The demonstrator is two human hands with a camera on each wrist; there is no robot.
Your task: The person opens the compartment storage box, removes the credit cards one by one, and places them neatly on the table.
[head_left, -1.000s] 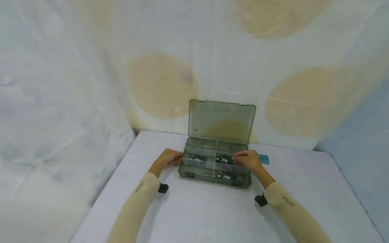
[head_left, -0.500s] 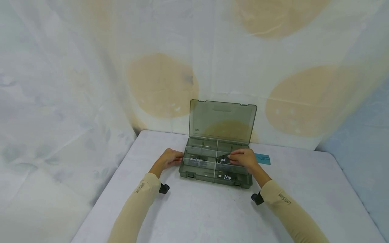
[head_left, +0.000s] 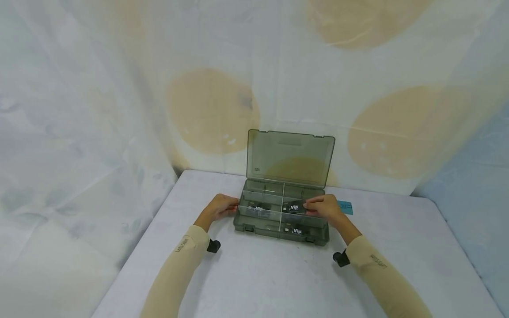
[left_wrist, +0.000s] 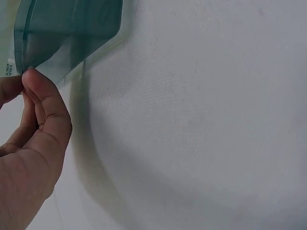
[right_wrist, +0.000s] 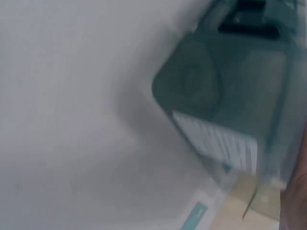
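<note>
The right hand [head_left: 324, 208] pinches a thin, stiff, light, slippery card [head_left: 293, 207] by its edge over the box [head_left: 278, 232] mid-counter; the left hand [head_left: 221, 207] grips the box's left wall.

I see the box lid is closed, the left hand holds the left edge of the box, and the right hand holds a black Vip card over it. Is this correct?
Not quite: the lid is open, standing upright behind the compartments, as the head view shows. The rest holds: the left hand holds the left edge of the box, and the right hand holds a black Vip card over it.
</note>
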